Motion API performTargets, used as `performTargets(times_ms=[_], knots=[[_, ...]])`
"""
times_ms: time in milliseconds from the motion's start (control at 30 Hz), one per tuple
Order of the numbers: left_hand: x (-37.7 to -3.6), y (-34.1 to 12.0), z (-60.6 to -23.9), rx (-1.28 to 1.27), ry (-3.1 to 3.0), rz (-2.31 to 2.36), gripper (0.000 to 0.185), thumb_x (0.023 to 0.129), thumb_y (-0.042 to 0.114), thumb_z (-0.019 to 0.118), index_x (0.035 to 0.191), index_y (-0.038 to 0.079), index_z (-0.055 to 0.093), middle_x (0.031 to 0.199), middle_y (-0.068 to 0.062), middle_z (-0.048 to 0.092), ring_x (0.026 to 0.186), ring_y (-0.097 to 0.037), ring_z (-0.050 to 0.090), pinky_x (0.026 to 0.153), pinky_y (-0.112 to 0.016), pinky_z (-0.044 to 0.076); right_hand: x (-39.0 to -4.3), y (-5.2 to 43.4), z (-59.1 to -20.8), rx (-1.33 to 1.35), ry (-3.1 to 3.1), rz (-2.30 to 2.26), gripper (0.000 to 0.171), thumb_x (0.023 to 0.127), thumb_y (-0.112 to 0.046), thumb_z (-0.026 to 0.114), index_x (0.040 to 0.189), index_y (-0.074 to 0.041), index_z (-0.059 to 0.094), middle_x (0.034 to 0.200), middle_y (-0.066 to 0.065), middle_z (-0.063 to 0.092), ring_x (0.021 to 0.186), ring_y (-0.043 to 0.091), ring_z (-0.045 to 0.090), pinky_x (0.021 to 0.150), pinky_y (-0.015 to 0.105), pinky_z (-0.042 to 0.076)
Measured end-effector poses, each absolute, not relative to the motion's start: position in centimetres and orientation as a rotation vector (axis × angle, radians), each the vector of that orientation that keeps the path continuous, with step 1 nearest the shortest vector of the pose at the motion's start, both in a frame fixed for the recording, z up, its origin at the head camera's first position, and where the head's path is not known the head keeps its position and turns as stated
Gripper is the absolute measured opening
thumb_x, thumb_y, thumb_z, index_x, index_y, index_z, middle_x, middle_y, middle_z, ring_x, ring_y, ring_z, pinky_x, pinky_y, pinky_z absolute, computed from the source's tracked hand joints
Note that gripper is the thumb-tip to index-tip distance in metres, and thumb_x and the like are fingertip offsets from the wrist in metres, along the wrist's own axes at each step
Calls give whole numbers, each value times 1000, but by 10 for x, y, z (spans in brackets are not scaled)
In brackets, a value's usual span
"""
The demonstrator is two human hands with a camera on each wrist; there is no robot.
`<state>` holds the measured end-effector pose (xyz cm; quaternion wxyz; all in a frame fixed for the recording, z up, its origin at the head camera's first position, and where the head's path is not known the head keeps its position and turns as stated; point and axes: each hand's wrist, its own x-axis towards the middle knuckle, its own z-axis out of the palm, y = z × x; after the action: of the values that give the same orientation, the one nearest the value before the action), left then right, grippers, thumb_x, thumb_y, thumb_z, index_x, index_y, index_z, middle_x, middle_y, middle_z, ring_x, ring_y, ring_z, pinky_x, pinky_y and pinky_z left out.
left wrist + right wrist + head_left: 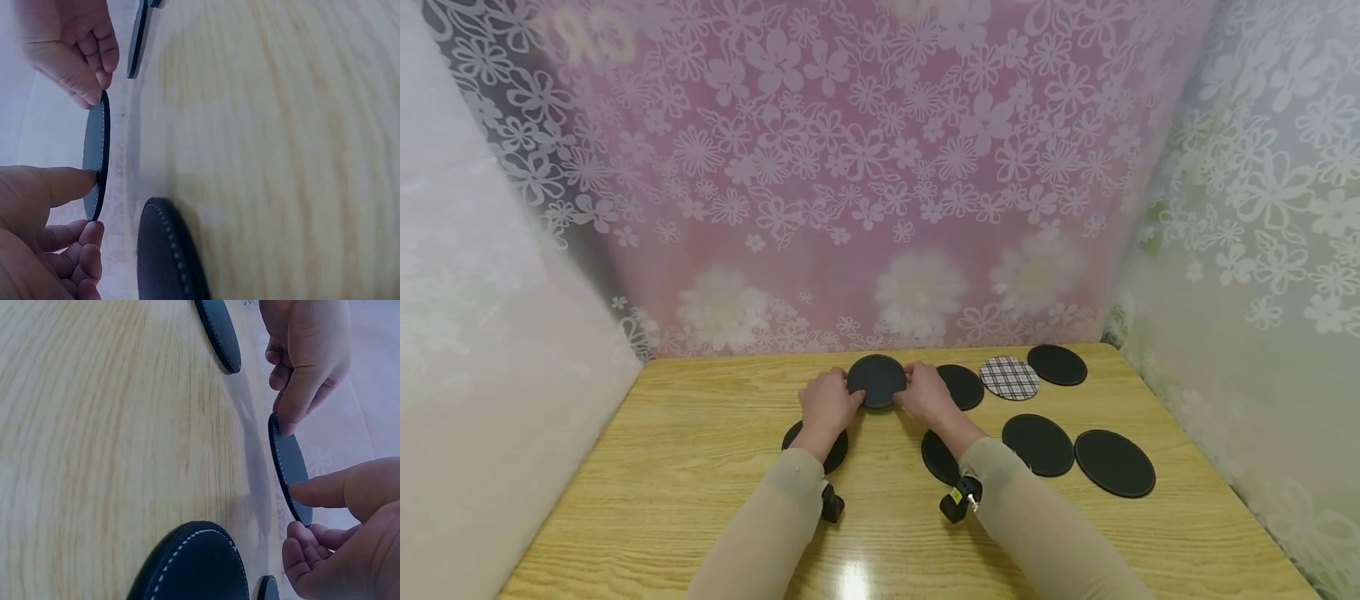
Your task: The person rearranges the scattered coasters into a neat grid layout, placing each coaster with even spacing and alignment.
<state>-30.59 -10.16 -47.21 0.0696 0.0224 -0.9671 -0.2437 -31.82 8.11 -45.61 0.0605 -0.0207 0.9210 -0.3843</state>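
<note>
Black coaster, lifted off the counter between left hand and right hand, fingers pinching opposite rims. Looks light, stiff, thin; best held by edges.

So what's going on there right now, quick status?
Left hand and right hand pinch one black coaster by its edges, held above the table. Other black coasters and a plaid one lie around. Nothing in the way.
</note>
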Motion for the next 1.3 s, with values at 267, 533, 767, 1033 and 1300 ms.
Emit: performTargets(times_ms=[267, 533, 767, 1033, 1300], knots=[[-298, -117, -461, 93, -2901, -781, 49, 102, 35, 83, 138, 4, 72, 123, -15, 74, 117, -44, 67, 102, -64, 48, -314, 75, -455, -45, 2650, -1404, 59, 106, -7, 74, 159, 4, 52, 148, 23, 62, 138, 41, 60, 111, 54, 52], [-291, -135, -460, 110, -2862, -825, 49, 101, 31, 84, 137, 2, 71, 121, -13, 77, 114, -42, 69, 101, -63, 48, -319, 62, -456, -86, 2607, -1453, 56, 106, -7, 74, 158, 0, 55, 144, 19, 62, 135, 38, 60, 109, 51, 53], [-286, -149, -464, 148, -2810, -899, 46, 101, 26, 84, 136, 0, 72, 120, -14, 78, 113, -43, 69, 101, -66, 48, -325, 48, -455, -175, 2585, -1492, 52, 104, -1, 74, 154, 3, 57, 138, 19, 62, 130, 36, 61, 106, 48, 54], [-286, -164, -470, 155, -2785, -933, 47, 99, 23, 85, 137, -1, 72, 122, -16, 78, 113, -42, 71, 99, -62, 53, -330, 36, -465, -276, 2529, -1522, 55, 102, 6, 73, 154, 9, 54, 129, 19, 61, 119, 34, 63, 102, 46, 55], [-286, -181, -472, 159, -2806, -1005, 46, 102, 21, 81, 140, -2, 70, 125, -18, 76, 117, -41, 70, 105, -64, 48, -336, 23, -471, -309, 2541, -1460, 56, 103, 4, 74, 155, 8, 54, 129, 18, 63, 118, 32, 63, 103, 47, 54]])
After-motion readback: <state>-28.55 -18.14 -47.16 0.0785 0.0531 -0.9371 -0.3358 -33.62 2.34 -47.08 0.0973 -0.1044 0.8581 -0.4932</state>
